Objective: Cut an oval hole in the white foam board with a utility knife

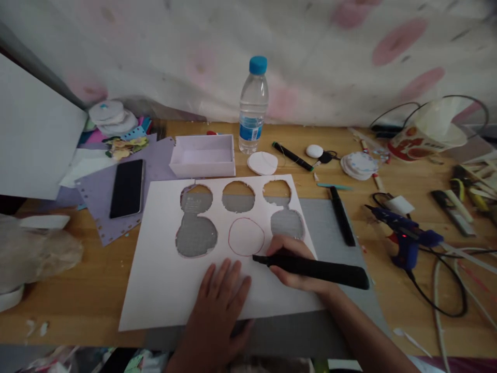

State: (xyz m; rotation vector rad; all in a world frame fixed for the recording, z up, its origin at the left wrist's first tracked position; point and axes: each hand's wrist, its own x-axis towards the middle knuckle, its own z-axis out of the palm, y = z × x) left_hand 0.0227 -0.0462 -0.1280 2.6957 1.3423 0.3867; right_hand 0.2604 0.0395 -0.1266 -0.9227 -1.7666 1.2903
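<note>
A white foam board or thick card sheet (163, 280) lies on a grey mat (330, 217). Several round holes are cut through it, two pairs running into each other. Between them a circle drawn in red (246, 237) is still solid. My left hand (223, 295) presses flat on the sheet below this circle, fingers spread. Gripped in my right hand (293, 261) is a black craft knife (322, 272), its tip at the circle's lower right edge. Whether the tip pierces the sheet I cannot tell.
Behind the sheet stand a white box (204, 155) and a water bottle (253, 106). A phone (127, 188) lies left. To the right are a black pen-like tool (342, 216), a blue glue gun (406, 233) with cables, and stacked white discs (359, 166).
</note>
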